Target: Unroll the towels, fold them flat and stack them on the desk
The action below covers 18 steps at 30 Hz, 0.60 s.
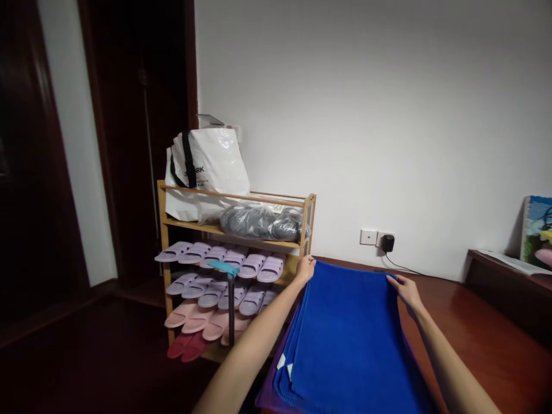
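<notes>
Blue cloth [349,333]: best pulled taut, edges squared.
L hand [306,269]: corner gripped in fingers, nr far-L corner of wood surface [457,316].
R hand [406,292]: other corner gripped.

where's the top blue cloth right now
In the head view, the top blue cloth is low and right of centre, its far corners in the left hand and right hand, the shoe rack to its left.

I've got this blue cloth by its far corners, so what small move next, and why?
Probably ease the top blue cloth slightly left: your left hand and right hand grip its far corners, and blue layers beneath, with white tags, stick out past its left edge.
</notes>
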Each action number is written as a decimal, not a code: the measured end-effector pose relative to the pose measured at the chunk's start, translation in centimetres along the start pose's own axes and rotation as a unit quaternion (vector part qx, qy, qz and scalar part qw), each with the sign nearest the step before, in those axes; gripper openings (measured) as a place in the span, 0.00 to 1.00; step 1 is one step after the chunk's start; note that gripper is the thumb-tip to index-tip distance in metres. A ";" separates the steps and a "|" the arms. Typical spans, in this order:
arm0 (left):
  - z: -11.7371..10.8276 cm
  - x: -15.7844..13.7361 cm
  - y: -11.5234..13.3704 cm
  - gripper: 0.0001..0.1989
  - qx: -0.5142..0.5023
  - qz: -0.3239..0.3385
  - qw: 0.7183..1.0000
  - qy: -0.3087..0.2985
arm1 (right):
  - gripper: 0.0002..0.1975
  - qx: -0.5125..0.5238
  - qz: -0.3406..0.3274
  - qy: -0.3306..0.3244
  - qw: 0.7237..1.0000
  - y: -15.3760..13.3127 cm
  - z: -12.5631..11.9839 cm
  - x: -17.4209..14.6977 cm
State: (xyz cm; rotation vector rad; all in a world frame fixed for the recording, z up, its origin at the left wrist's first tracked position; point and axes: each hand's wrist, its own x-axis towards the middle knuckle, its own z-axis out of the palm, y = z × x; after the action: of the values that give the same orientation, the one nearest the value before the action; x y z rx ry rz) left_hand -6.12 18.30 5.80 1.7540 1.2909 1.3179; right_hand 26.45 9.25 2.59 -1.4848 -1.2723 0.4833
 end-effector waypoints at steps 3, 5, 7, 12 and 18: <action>0.8 0.9 -1.3 0.15 0.102 -0.019 0.994 -0.016 | 0.18 -0.044 0.001 -0.005 0.999 1.9 1.1 1.2; 1.1 0.9 -2.0 0.16 0.159 -0.011 0.987 -0.029 | 0.19 -0.089 0.003 -0.002 0.996 2.8 1.9 1.5; 1.5 0.3 -2.6 0.17 0.209 0.020 0.977 -0.047 | 0.23 -0.147 0.002 0.015 0.989 3.4 2.8 1.2; 3.2 -3.0 -4.9 0.28 0.299 0.119 0.931 -0.173 | 0.36 -0.276 -0.064 -0.028 0.959 4.5 6.2 -1.3; 4.5 -4.3 -7.4 0.33 0.370 0.104 0.889 -0.251 | 0.38 -0.363 -0.030 -0.141 0.921 6.2 8.2 -3.0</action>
State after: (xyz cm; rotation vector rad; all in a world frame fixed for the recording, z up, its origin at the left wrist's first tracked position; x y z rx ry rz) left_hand -4.68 17.37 -3.66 2.5849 1.4049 0.3744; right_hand 21.41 11.14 -6.68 -2.0251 -1.8464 0.1823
